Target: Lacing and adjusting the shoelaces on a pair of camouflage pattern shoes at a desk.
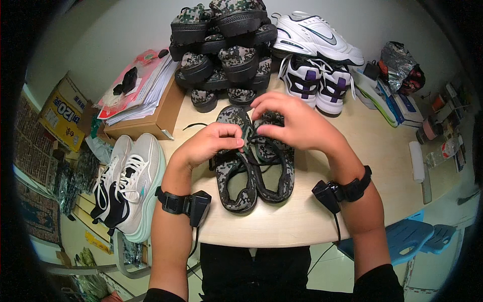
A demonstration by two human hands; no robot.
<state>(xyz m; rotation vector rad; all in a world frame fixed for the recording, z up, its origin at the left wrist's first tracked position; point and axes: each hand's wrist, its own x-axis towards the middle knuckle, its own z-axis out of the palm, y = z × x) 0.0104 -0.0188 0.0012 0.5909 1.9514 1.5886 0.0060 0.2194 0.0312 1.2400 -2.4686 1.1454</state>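
A pair of camouflage lace-up shoes lies before me with heels towards me: the left shoe [229, 185] and the right shoe [288, 177]. My left hand [211, 143] is over the left shoe's lacing, thumb and index finger pinched together on a black shoelace. How much lace is inside the pinch is hidden. A loose black lace end [194, 124] sticks out past that hand's far side. Above the front of the right shoe, my right hand [294, 120] is curved, thumb and fingers apart, nothing visible between them. Black laces [260, 162] hang loosely over the right shoe's opening.
Behind stands a stack of camouflage shoes [234, 60], beside white sneakers [313, 37]. On the left are grey-white running shoes [139, 181] and a cardboard box [162, 109] bearing papers. Insoles [381, 102] and a white roll [416, 162] lie right. Cables hang from both wrist devices [200, 207].
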